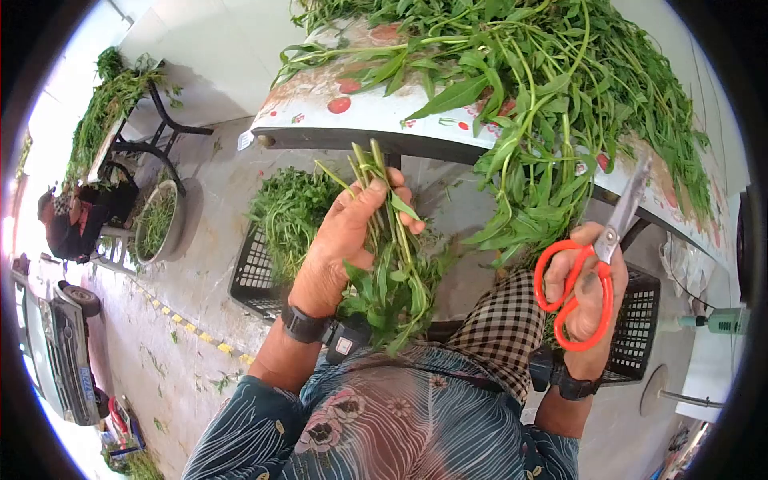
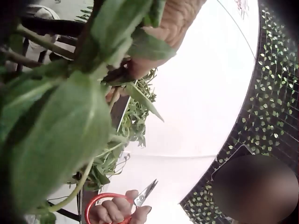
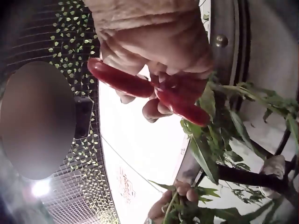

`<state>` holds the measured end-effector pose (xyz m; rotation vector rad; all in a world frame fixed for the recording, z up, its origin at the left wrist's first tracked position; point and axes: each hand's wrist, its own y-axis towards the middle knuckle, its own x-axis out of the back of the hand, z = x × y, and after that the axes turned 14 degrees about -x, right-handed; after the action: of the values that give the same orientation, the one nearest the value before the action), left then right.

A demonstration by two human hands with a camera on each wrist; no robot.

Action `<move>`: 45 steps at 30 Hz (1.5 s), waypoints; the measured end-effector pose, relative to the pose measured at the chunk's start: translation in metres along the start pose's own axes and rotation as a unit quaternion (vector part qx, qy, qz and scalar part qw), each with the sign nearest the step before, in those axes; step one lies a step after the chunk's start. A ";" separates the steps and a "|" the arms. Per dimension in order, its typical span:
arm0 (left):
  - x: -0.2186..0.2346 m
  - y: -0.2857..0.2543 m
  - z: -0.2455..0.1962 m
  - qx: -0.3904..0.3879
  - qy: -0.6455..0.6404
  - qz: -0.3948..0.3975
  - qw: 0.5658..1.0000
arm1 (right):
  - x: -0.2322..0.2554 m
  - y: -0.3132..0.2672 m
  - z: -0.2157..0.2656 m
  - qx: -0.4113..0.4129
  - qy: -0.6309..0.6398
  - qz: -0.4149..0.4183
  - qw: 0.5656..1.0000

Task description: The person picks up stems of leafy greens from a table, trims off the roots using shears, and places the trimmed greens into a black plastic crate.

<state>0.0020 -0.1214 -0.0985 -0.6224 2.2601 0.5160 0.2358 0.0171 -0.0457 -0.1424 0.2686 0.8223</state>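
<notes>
Gripping a bunch of greens [image 1: 384,264], the left hand [image 1: 344,240] has fingers and thumb curled round the stems; cut stem ends stick up past the fingers toward the table edge, leafy ends hang down toward the person's lap. Bunch sits left of centre, in front of the table [image 1: 320,112], above a black crate [image 1: 256,280] holding more greens.

Right hand [image 1: 588,300] is well apart from the bunch, off to the right at about the same height. It holds red-handled scissors [image 1: 592,272], fingers through the red loops, blades pointing up toward the loose pile of greens [image 1: 552,88] on the table. Blades look nearly together in the head view, slightly parted in the left wrist view [image 2: 145,192]. Scissors do not touch the bunch.

Left wrist view: leaves of the bunch [image 2: 60,126] fill the near frame, left hand's fingers [image 2: 159,42] clamped on the stems. Right wrist view: right hand's fingers [image 3: 154,42] wrapped round the red handles [image 3: 154,93]; left hand with the bunch [image 3: 175,200] is visible low in frame.

A second black crate [image 1: 640,320] sits under the right hand.
</notes>
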 end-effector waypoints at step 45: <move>-0.039 -0.016 0.006 0.163 0.281 0.206 0.923 | -0.035 0.018 -0.028 -0.037 -0.118 0.039 0.992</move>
<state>0.0383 -0.1199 -0.0765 -0.1163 2.9637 0.1441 0.1946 -0.0017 -0.0626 -0.1037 0.0212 0.9193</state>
